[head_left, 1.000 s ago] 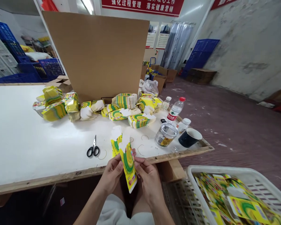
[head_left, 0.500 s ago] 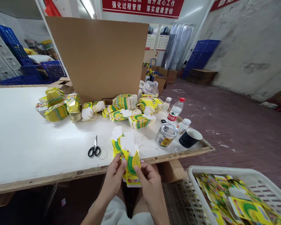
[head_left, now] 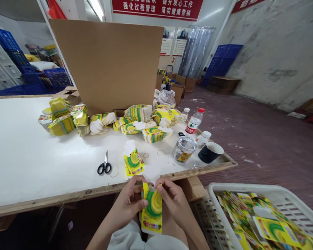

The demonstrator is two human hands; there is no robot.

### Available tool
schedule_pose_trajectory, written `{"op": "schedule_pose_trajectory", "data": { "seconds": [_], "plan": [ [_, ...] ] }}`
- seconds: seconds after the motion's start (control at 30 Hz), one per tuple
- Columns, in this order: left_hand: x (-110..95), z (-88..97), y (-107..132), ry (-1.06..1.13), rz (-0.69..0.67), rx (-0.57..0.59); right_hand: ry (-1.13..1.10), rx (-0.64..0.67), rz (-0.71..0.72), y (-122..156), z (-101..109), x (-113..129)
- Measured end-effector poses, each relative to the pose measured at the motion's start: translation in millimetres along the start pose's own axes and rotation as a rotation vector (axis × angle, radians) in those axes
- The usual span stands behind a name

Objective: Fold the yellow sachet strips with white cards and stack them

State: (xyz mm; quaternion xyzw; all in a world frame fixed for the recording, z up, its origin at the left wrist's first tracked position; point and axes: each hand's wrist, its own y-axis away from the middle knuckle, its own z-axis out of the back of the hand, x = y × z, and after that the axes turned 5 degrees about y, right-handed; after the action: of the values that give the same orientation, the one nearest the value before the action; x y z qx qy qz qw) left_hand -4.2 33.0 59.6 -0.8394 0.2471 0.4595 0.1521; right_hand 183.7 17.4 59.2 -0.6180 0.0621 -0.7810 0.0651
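Well, the left hand's fingers pinch one side of a yellow carton, the right hand's its upper corner; it hangs over the lap, just off the table.

Black-handled scissors lie on the white tabletop. A red-capped bottle stands behind a clear jar; a dark mug stands near the jar.

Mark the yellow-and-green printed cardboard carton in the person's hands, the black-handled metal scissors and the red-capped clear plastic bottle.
Yellow-and-green printed cardboard carton (head_left: 152,209): head view, its printed panel.
Black-handled metal scissors (head_left: 105,161): head view, near the pivot.
Red-capped clear plastic bottle (head_left: 192,126): head view, its label.
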Motion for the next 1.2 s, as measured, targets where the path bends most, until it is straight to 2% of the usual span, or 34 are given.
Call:
{"op": "schedule_pose_trajectory", "data": {
  "seconds": [0.1,0.23,0.27,0.37,0.47,0.6,0.7,0.93,1.07,1.13,1.2],
  "plan": [
    [4.3,0.5,0.5,0.008,0.008,-0.013,0.033,-0.059,0.021,-0.6,-2.0,-3.3],
    [4.6,4.7,-2.4,-0.101,0.005,-0.025,-0.129,-0.276,-0.051,-2.7,-2.9,-5.4],
    [4.5,5.4,-3.5,-0.139,-0.003,-0.039,-0.157,-0.292,-0.076,-3.1,-1.6,-4.2],
    [5.5,5.6,-6.0,-0.241,-0.038,-0.089,-0.142,-0.155,-0.141,-3.8,3.3,1.7],
    [7.5,3.6,-6.4,-0.251,-0.035,-0.068,-0.027,-0.035,-0.173,-4.6,4.5,5.0],
    [8.3,1.9,-5.8,-0.187,-0.008,-0.035,0.166,-0.088,-0.130,-6.7,0.9,1.7],
    [7.8,2.0,-6.0,-0.162,-0.007,-0.047,0.198,-0.080,-0.097,-6.6,-1.9,-1.4],
    [6.4,-1.6,-10.4,-0.112,-0.032,-0.115,0.149,-0.164,-0.095,-4.6,-2.3,-1.7],
    [11.0,-10.8,-13.2,-0.098,-0.002,-0.093,-0.023,-0.167,-0.115,0.3,0.2,-0.4],
    [13.7,-11.5,-15.3,-0.198,-0.034,-0.113,-0.165,-0.294,-0.124,7.1,5.7,0.7],
    [14.8,-4.8,-18.7,-0.426,-0.136,-0.223,-0.294,-0.608,-0.045,16.2,16.3,1.3]
  ]
}}
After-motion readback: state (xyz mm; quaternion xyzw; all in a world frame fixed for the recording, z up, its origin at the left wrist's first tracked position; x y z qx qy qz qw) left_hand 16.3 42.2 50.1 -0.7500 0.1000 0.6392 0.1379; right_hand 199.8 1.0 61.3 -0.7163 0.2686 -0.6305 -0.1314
